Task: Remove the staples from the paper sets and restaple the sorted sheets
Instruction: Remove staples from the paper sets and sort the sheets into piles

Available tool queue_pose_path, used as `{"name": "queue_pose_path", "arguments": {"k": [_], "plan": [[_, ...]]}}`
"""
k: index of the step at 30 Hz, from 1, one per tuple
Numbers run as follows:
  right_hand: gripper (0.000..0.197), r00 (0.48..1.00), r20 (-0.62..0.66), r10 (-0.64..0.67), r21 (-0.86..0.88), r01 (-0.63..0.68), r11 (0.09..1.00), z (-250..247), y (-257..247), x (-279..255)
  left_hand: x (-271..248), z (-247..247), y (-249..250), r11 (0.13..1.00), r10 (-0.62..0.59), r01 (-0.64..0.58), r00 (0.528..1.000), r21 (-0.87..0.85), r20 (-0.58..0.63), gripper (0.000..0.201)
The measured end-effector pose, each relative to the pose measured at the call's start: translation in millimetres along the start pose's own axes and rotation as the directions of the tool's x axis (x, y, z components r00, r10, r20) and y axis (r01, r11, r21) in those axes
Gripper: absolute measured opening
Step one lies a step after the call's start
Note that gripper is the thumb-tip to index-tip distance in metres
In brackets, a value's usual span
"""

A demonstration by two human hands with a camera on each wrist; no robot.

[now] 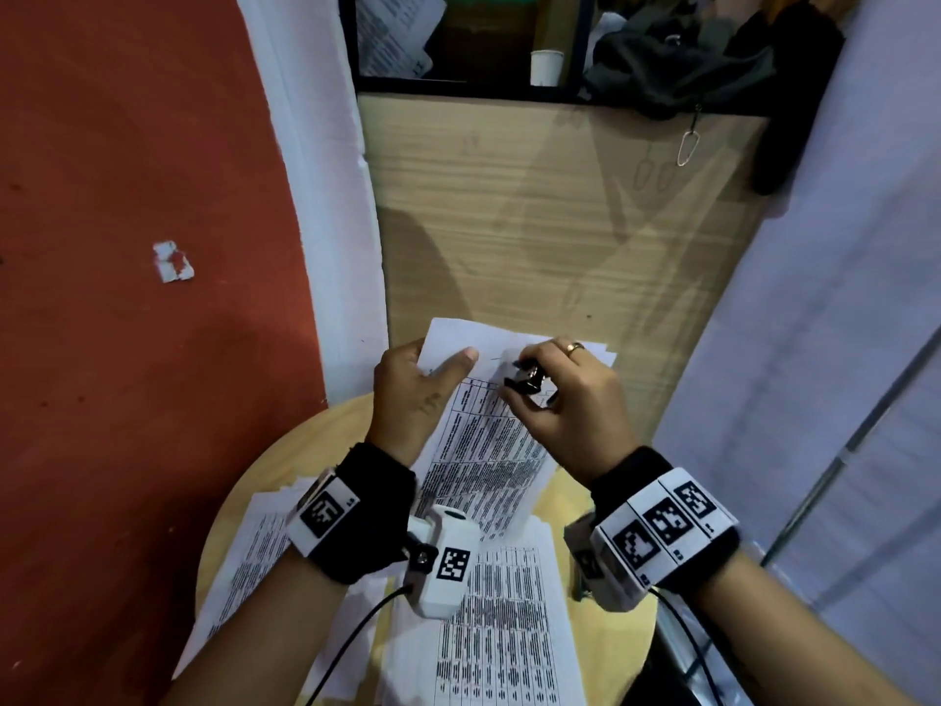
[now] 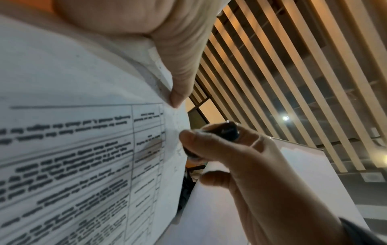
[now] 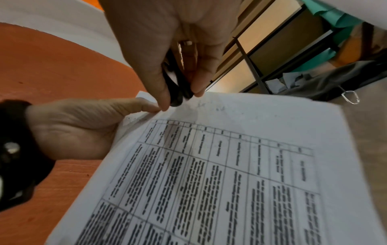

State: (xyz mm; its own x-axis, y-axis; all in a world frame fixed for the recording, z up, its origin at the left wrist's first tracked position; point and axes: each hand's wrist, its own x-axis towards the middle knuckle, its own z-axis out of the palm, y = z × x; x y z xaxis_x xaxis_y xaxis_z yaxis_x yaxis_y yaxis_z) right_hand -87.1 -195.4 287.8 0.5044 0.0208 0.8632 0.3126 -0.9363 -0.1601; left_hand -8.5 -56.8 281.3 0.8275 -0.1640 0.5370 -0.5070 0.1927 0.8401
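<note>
A set of printed sheets with a table (image 1: 489, 440) is lifted above the round wooden table (image 1: 601, 649). My left hand (image 1: 417, 384) holds its upper left corner, thumb lying on top of the page. In the left wrist view the thumb (image 2: 178, 69) presses that corner of the paper set (image 2: 83, 149). My right hand (image 1: 560, 394) pinches a small black staple remover (image 1: 524, 379) against the top edge of the set. The right wrist view shows the staple remover (image 3: 178, 92) between thumb and fingers, its tip touching the paper set (image 3: 230, 165) at the corner. The staple itself cannot be made out.
More printed sheets (image 1: 489, 629) lie spread on the round table under my wrists. A wooden cabinet side (image 1: 560, 221) rises just behind, with a shelf holding a paper cup (image 1: 546, 67) and dark cloth (image 1: 677, 68). The red floor (image 1: 127, 247) lies to the left.
</note>
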Motion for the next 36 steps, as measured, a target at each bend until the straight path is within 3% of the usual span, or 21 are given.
{"name": "queue_pose_path", "arguments": {"k": [6,9,13,17,20,22,25,28,33,36], "plan": [[0.042,0.964,0.206,0.171,-0.069,-0.16,0.985,7,9,-23,5,-1,-14,0.998,-0.044,0.044,0.999,0.04,0.0,0.008],[0.039,0.959,0.222,0.177,-0.081,-0.163,0.983,12,16,-30,7,-2,-18,0.996,-0.083,0.083,0.997,0.035,0.003,0.02],[0.029,0.964,0.209,0.166,-0.085,-0.151,0.985,18,26,-33,8,-1,-20,0.993,-0.111,0.11,0.994,0.049,0.018,0.011],[0.036,0.945,0.246,0.214,0.038,-0.23,0.973,12,28,-27,9,-1,-23,0.993,-0.105,0.103,0.994,0.059,0.04,0.013],[0.043,0.931,0.278,0.236,0.195,-0.295,0.935,7,28,-17,7,0,-23,0.996,-0.086,0.085,0.993,0.011,0.075,0.027],[0.043,0.912,0.345,0.223,0.231,-0.312,0.922,4,29,-8,6,0,-23,0.997,-0.076,0.076,0.992,0.002,0.104,0.036],[0.043,0.871,0.45,0.196,0.238,-0.329,0.914,1,29,4,7,-1,-22,0.996,-0.094,0.094,0.987,0.002,0.129,0.031],[0.043,0.868,0.448,0.214,0.251,-0.351,0.902,-2,27,11,8,-3,-21,0.992,-0.128,0.13,0.98,0.0,0.154,0.029],[0.043,0.875,0.436,0.21,0.246,-0.34,0.908,-6,18,18,8,-5,-16,0.991,-0.13,0.133,0.964,0.002,0.233,0.051],[0.042,0.866,0.447,0.223,0.262,-0.366,0.893,-10,15,19,10,-4,-15,0.992,-0.116,0.107,0.978,0.061,0.173,0.034]]}}
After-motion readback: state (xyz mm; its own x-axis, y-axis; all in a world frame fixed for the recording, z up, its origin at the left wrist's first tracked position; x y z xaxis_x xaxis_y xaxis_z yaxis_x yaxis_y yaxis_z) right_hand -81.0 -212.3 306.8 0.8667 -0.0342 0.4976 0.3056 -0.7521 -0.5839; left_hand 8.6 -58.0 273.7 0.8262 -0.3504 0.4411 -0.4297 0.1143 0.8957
